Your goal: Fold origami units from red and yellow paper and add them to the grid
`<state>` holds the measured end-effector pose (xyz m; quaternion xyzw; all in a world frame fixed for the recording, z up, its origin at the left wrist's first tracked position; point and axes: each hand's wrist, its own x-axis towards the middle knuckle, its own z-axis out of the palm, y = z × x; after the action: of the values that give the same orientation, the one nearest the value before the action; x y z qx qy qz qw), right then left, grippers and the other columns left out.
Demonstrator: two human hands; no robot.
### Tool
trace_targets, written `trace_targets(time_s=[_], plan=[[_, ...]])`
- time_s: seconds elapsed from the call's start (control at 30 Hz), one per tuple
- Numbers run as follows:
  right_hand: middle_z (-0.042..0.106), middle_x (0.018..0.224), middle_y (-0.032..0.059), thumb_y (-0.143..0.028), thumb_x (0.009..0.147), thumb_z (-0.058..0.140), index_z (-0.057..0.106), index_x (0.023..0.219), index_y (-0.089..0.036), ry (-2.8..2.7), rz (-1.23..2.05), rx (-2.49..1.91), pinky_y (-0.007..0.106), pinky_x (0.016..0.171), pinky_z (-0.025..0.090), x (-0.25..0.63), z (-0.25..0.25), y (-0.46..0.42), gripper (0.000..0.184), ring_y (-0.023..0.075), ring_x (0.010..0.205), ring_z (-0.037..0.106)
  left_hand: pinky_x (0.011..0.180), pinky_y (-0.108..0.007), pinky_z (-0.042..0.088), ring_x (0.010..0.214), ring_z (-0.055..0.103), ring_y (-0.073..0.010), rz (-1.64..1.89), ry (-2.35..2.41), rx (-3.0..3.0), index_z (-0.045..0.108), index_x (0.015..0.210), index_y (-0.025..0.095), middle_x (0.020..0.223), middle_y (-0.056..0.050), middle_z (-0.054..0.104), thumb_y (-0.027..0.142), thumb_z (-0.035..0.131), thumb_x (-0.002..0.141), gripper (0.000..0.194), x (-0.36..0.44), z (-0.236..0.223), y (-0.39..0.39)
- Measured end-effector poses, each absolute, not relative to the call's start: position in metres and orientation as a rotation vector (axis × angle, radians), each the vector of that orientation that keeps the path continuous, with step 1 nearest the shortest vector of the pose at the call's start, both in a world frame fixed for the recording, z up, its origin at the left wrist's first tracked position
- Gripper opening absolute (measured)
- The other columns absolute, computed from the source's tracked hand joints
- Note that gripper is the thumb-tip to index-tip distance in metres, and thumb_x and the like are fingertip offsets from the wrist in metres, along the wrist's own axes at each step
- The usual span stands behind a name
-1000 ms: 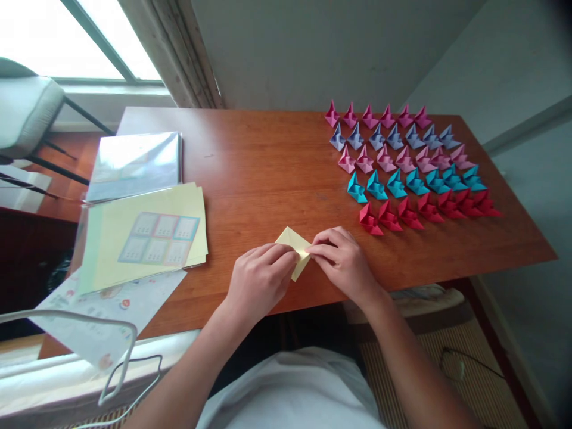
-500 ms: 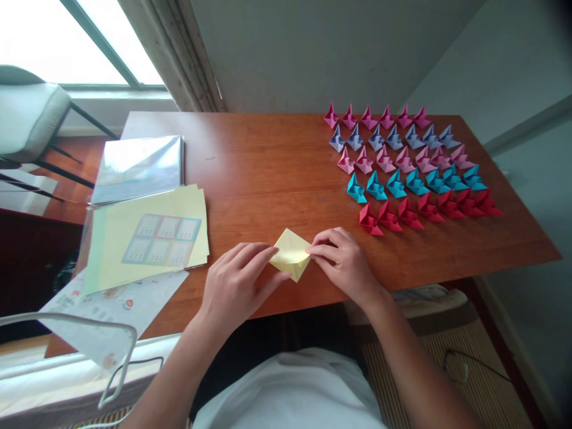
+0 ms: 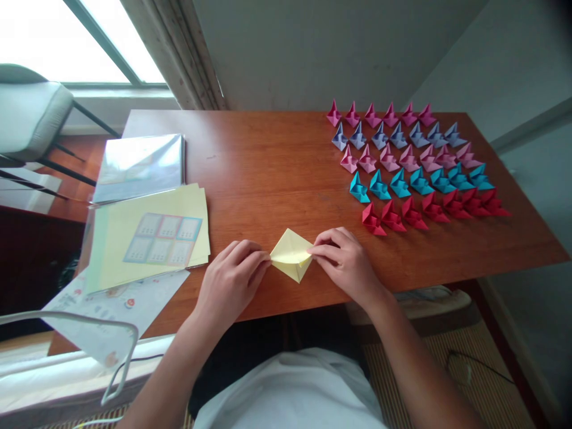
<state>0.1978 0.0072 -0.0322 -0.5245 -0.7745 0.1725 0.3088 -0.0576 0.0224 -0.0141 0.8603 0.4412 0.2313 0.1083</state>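
Observation:
A pale yellow folded origami paper (image 3: 291,253), diamond-shaped with a raised flap across its middle, is held between my hands near the table's front edge. My left hand (image 3: 235,277) pinches its left corner between thumb and fingers. At the opposite corner, my right hand (image 3: 342,259) grips the paper with its fingertips. The fingertips hide both corners.
Rows of folded paper boats, including red (image 3: 412,214), turquoise (image 3: 400,183), pink (image 3: 388,158), lilac (image 3: 379,137) and magenta (image 3: 372,115), stand at the right of the wooden table (image 3: 250,161). Yellow sheets (image 3: 111,229) and a clear-covered stack (image 3: 143,161) lie at the left.
My left hand's thumb and fingers have closed together and drawn left onto the paper's left corner. The right hand keeps its hold. The view has shifted slightly.

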Motion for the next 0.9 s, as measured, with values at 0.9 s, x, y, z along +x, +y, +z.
trace_targets(time_s=[0.9], plan=[[0.069, 0.084, 0.0031, -0.027, 0.094, 0.066, 0.071, 0.080, -0.023, -2.013, 0.592, -1.573, 0.037, 0.080, 0.049, 0.184, -0.012, 0.022, 0.016, 0.0203, 0.085, 0.061, 0.073, -0.028, 0.052, 0.087, 0.071, -0.0202, 0.772, 1.525, 2.307, 0.066, 0.110, 0.022, 0.098, -0.004, 0.076, 0.030, 0.060, 0.095, 0.018, -0.008, -0.022, 0.025]])
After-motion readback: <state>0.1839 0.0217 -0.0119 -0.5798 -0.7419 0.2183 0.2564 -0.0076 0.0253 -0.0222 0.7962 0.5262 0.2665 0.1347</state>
